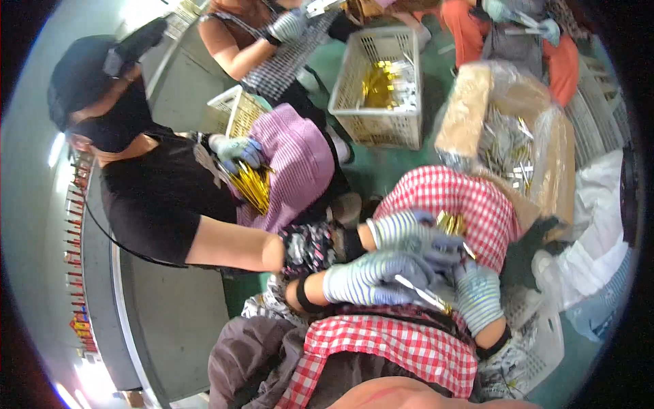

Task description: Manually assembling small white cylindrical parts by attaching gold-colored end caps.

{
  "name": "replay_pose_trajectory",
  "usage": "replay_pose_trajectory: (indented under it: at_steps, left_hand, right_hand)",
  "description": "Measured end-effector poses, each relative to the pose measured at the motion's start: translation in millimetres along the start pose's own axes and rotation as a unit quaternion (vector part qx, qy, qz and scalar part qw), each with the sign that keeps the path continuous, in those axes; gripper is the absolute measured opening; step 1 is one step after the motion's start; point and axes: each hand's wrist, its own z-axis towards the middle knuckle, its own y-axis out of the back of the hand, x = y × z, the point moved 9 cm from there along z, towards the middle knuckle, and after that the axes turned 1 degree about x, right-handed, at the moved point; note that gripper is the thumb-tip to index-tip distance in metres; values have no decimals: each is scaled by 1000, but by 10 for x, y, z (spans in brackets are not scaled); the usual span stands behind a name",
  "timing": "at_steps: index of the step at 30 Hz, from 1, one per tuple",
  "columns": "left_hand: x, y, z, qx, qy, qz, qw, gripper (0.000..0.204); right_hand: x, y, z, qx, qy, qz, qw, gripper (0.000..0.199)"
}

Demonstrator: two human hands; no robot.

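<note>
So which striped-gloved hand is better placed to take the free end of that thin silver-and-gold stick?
Probably the right hand: it sits beside the gold tip of the thin silver-and-gold stick, while the left hand already grips its other end.

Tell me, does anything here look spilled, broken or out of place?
Nothing looks spilled or broken. The gloved left hand and right hand meet over a red checked apron, holding a thin silver and gold piece. More gold pieces lie in a white basket. A co-worker's gloved hand holds a gold bundle.
</note>
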Motion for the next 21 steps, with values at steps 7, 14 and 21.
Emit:
replay_pose_trajectory:
  at_steps: [7, 14, 21]
  left_hand:
    - [-110, 224, -197, 60, 35, 104, 992, 25]
    - [32, 394, -460, -56, 115, 58, 990, 50]
    - [-9, 200, -374, 7, 46, 95, 994, 43]
  right_hand:
    - [1, 281, 71, -60, 32, 24, 997, 20]
    - [267, 621, 23, -54, 86, 103, 989, 16]
    - [647, 217, 300, -1, 112, 140, 984, 19]
